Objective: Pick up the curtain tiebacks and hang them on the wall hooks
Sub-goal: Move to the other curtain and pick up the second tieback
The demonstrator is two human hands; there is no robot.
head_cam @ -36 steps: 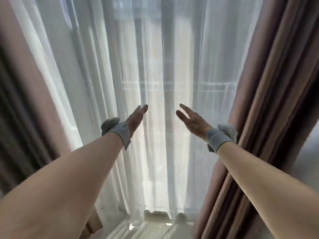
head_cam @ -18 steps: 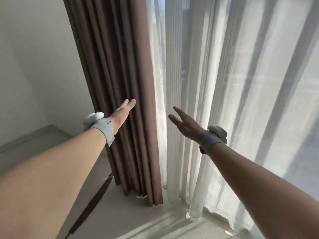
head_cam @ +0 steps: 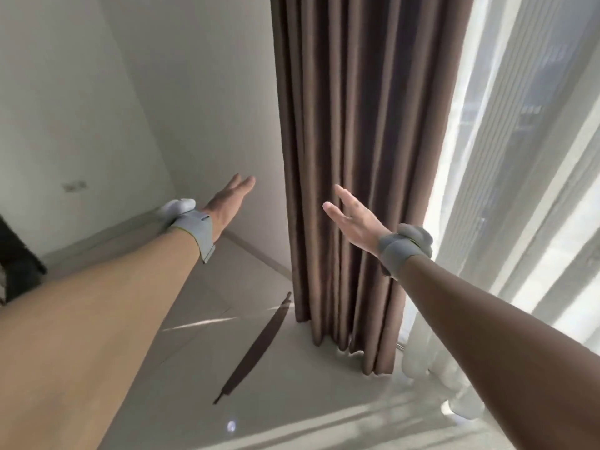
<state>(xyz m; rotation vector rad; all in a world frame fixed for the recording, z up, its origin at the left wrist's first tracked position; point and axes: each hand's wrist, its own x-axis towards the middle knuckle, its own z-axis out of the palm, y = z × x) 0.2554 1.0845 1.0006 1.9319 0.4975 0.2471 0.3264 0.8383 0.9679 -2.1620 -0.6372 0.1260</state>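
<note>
A long, flat brown tieback point(head_cam: 252, 349) lies on the glossy floor point(head_cam: 292, 401), pointing toward the pleated brown curtain point(head_cam: 350, 157). The left hand point(head_cam: 227, 203) and the right hand point(head_cam: 354, 219) are wide open, empty.

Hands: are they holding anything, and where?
Nothing. The left hand and right hand are both open and empty; the brown tieback lies on the floor.
</note>
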